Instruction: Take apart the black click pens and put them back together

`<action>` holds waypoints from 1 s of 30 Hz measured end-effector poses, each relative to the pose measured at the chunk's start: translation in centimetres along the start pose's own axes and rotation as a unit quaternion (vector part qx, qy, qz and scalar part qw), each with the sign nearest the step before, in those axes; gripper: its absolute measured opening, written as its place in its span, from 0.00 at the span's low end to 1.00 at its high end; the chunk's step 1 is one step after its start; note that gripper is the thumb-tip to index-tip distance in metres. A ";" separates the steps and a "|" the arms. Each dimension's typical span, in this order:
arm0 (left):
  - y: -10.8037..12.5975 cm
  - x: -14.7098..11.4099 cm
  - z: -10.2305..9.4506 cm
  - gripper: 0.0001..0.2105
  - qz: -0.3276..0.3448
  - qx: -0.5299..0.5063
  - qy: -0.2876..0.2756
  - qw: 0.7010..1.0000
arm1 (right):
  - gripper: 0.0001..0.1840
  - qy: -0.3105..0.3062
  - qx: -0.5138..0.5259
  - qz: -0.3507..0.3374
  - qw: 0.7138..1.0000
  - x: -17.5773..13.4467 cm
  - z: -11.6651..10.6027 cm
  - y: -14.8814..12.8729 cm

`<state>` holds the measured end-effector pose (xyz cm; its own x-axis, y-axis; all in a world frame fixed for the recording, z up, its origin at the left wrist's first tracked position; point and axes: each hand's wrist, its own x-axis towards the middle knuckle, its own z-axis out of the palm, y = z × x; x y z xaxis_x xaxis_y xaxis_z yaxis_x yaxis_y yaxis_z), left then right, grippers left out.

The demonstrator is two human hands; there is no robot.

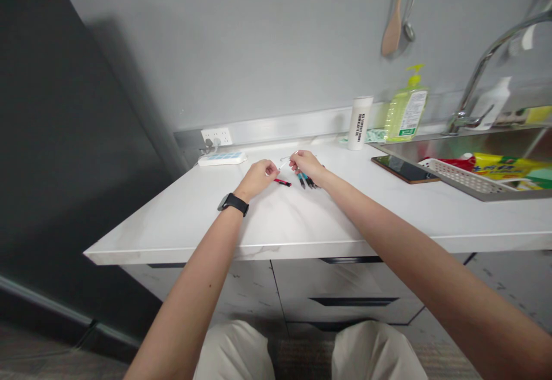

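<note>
My left hand (260, 176), with a dark watch on its wrist, is closed in a pinch over the counter. Opposite it, my right hand (307, 165) is pinching too. A thin whitish stick-like piece (284, 164) runs between the fingertips of both; it is too small and blurred to name. Just below my left fingers lies a red and black pen (283, 182). Several pens with teal and black parts (307, 181) lie side by side under my right hand, which partly covers them.
A power strip (222, 158) lies by the wall socket (217, 136). To the right are a white tube (360, 123), a yellow-green pump bottle (406, 110), a phone (403, 169) and the sink (491, 193) with a perforated tray (463, 176). The counter's front edge (302, 249) is near me.
</note>
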<state>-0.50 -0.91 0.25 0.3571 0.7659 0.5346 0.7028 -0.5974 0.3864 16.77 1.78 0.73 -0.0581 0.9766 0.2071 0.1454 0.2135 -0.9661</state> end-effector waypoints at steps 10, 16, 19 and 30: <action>0.0 -0.4 -0.1 0.03 -0.012 0.020 -0.019 1.000 | 0.06 0.123 0.050 0.023 0.991 0.9 -2.3 0.0; -0.6 -0.3 0.2 0.02 -0.028 0.034 -0.040 0.998 | 0.07 0.078 0.039 0.028 0.996 0.4 -1.6 -0.2; -0.8 -0.4 0.2 0.03 -0.040 0.068 -0.053 0.995 | 0.08 0.057 0.036 0.028 0.997 0.4 -1.4 -0.3; -0.9 -0.5 -0.2 0.07 -0.122 0.160 -0.088 0.975 | 0.15 -0.025 0.033 0.035 0.999 -0.3 -1.2 -0.6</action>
<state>-1.44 -0.76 -0.24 0.2358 0.9220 0.3072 0.9263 -0.3088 0.2158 17.90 1.38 1.41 -0.0993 0.9861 0.1330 0.0860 0.1417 -0.9862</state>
